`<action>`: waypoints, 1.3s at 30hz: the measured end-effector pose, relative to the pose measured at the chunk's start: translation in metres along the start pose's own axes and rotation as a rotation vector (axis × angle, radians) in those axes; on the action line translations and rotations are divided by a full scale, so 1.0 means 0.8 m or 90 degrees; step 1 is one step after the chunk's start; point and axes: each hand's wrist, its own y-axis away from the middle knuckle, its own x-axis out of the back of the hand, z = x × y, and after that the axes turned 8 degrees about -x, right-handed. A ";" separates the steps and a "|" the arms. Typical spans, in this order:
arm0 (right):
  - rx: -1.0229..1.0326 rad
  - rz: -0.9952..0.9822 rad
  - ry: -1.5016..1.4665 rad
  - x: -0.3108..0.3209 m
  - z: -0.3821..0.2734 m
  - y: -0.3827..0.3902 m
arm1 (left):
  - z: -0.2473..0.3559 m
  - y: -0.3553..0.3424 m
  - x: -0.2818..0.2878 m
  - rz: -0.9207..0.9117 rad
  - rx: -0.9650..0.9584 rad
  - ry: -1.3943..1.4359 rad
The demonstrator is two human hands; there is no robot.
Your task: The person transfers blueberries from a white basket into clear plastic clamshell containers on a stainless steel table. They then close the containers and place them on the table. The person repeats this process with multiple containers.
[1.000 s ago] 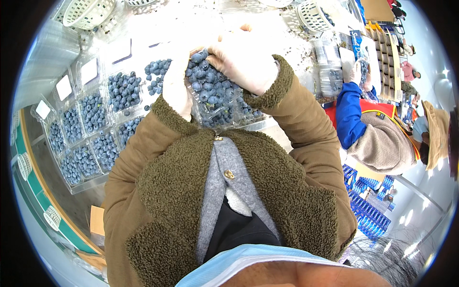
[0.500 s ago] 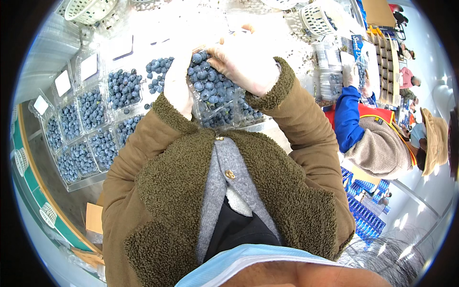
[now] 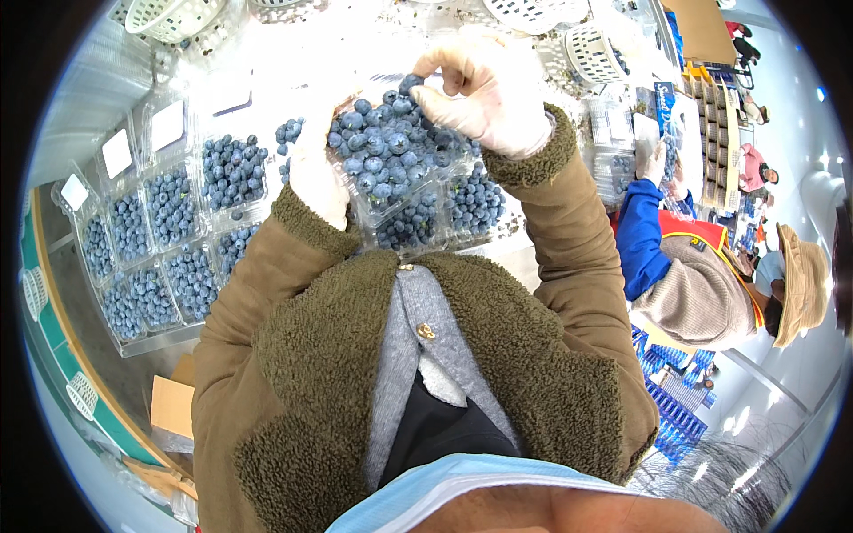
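Note:
Close in front of me, a clear plastic punnet [image 3: 380,210] heaped with blueberries [image 3: 389,149] is held tilted above other filled punnets. My left hand [image 3: 322,173], in a pale glove, grips its left side; glare washes out part of the fingers. Just over the punnet's far right corner, my gloved right hand [image 3: 487,96] pinches a single blueberry [image 3: 410,84] between thumb and forefinger. Beneath and nearer me, more blueberries [image 3: 476,200] fill further clear compartments.
Filled blueberry punnets with raised lids [image 3: 169,202] stand in rows at left. White perforated baskets [image 3: 593,55] line the far side of the bright table. At right, a co-worker in a blue sleeve [image 3: 643,238] handles a punnet beside stacked clear packs [image 3: 611,133].
My right hand has lifted off the berries toward the right and now pinches one blueberry. The held punnet shows more of its berries and has shifted slightly left.

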 end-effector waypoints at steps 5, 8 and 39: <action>0.048 0.188 0.211 0.016 0.028 -0.068 | 0.004 -0.001 -0.002 0.022 -0.094 -0.107; 0.034 0.341 0.334 0.027 0.046 -0.130 | 0.003 -0.002 0.003 0.017 -0.109 -0.126; -0.026 0.031 -0.026 0.018 -0.013 0.126 | -0.026 0.034 -0.032 -0.094 -0.062 -0.286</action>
